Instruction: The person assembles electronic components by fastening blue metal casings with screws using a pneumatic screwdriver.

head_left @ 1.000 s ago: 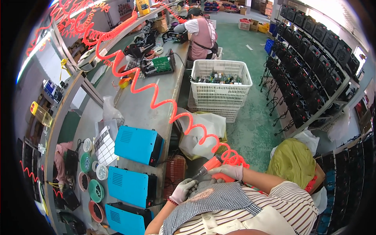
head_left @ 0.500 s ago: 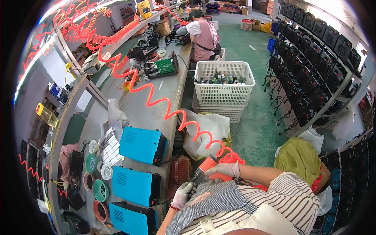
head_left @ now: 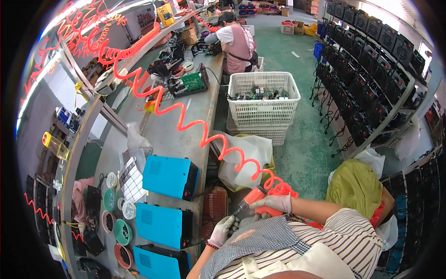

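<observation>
My right hand (head_left: 275,203), in a pale glove with dark fingertips, is wrapped round a red air screwdriver (head_left: 253,196) in front of my body. The tool's bit points down and left. At its tip, my gloved left hand (head_left: 224,229) has its fingers pinched together; anything small between them is too hidden to make out. A coiled red air hose (head_left: 202,130) loops from above the bench to the tool. Left of my hands, three blue metal cases with black ends stand on the bench: a far case (head_left: 167,176), a middle case (head_left: 162,225) and a near case (head_left: 158,262).
Several small bowls of screws, such as a green bowl (head_left: 123,231), line the bench's left side beside a printed sheet (head_left: 133,180). White crates (head_left: 264,111) stand off the bench's right edge. A co-worker (head_left: 238,46) sits farther along. A rack of black units (head_left: 371,69) is at the right.
The whole view has shifted slightly. Both hands stay together at the screwdriver, and its bit remains at my left fingers.
</observation>
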`<state>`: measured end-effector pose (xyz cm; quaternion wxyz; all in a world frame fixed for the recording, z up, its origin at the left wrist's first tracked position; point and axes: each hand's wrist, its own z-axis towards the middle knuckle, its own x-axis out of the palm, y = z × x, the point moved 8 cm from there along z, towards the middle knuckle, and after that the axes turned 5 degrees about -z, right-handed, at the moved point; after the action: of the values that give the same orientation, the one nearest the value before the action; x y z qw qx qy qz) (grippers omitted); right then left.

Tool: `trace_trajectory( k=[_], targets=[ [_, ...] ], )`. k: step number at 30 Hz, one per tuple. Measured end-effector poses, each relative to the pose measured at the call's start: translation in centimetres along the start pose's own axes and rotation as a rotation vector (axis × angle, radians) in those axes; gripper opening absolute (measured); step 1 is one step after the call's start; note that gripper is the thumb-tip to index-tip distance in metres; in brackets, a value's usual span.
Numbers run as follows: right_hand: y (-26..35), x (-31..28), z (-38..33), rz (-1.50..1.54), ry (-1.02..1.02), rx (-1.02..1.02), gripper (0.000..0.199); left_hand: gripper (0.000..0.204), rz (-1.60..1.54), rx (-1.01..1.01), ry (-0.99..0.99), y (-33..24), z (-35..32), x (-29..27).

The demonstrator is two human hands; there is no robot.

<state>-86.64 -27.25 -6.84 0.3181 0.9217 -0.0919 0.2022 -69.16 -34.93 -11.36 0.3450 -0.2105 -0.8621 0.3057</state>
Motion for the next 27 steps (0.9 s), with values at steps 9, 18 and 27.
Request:
trace_trajectory(
  k=[9,18,27],
  targets=[
    [-1.1,-0.9,0.2,0.021,0.012,0.022,0.042,0.026,0.014,-0.073,-0.002,0.0,0.6,0.5],
    [-0.4,-1.0,1.1,0.032,0.045,0.040,0.040,0.027,0.087,-0.054,-0.030,-0.9,0.4,0.4],
    [0.4,-0.6,2.0,0.021,0.079,0.059,0.041,0.027,0.019,-0.077,-0.083,-0.6,0.0,-0.6]
  ],
)
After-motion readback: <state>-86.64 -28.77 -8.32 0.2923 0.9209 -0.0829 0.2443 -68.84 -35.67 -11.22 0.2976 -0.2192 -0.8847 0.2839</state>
